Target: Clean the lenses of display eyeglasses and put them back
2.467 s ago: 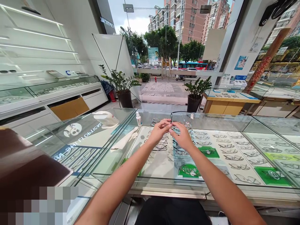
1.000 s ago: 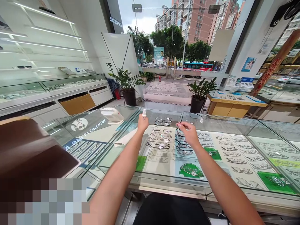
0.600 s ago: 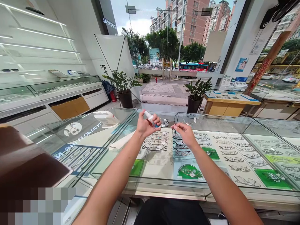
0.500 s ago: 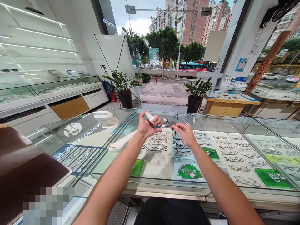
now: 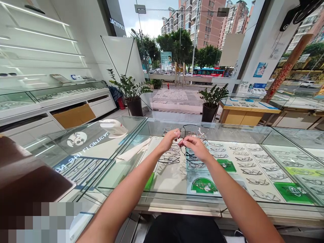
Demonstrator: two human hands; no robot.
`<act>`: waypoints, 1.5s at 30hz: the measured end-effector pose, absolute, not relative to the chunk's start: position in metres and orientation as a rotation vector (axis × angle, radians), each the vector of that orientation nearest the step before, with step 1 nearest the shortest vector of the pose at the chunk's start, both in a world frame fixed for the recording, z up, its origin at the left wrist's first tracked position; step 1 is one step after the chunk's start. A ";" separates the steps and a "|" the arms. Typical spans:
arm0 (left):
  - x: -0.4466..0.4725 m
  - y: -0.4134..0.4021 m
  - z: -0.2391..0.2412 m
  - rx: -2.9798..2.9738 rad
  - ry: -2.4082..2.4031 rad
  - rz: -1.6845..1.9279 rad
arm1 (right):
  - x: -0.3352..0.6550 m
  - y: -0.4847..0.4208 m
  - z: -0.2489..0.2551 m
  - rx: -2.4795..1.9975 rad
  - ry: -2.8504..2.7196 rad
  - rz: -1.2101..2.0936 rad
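Note:
My right hand (image 5: 194,145) pinches a pair of black-framed eyeglasses (image 5: 191,125), held upright above the glass display counter (image 5: 162,199). Close against the left side of the frame is my left hand (image 5: 169,140), its fingers curled and turned away from me. The small white spray bottle it held a moment ago is hidden behind those fingers; no bottle shows on the counter. A pale cloth (image 5: 134,151) lies on the glass left of my hands.
Rows of eyeglass frames (image 5: 253,171) sit under the glass. A white device (image 5: 113,128) stands at the counter's far left, and a brown panel (image 5: 30,175) fills the near left. Two potted plants (image 5: 134,104) stand beyond, by the glass doors.
My left hand has moved right and turned, coming up to the eyeglasses, and the spray bottle has gone out of sight. My right hand has shifted slightly left and down with the eyeglasses.

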State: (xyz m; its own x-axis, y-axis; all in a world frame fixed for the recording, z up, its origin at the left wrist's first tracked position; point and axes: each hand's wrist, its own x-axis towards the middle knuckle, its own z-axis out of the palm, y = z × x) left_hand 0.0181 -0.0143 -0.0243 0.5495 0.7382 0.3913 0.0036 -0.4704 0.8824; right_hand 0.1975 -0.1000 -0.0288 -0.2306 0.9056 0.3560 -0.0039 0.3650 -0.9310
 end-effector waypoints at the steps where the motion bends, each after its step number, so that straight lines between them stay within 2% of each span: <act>1: 0.019 -0.015 -0.024 1.882 0.604 1.001 | 0.197 -0.100 -0.029 -0.835 -1.555 1.075; 14: 0.017 -0.019 -0.021 1.942 0.612 1.072 | 0.197 -0.101 -0.027 -0.820 -1.574 1.079; 22: 0.014 -0.018 -0.029 2.167 0.635 0.890 | 0.204 -0.097 -0.026 -0.808 -1.421 0.894; 31: 0.012 -0.019 -0.030 2.204 0.584 0.842 | 0.204 -0.095 -0.030 -0.808 -1.399 0.908; 37: 0.000 0.006 -0.033 2.068 0.802 1.111 | 0.206 -0.096 -0.029 -0.862 -1.385 0.902; 41: -0.022 0.045 -0.044 1.830 1.383 1.314 | 0.208 -0.093 -0.032 -0.867 -1.391 0.893; 45: -0.045 0.074 -0.059 1.699 1.645 1.376 | 0.208 -0.092 -0.034 -0.857 -1.392 0.906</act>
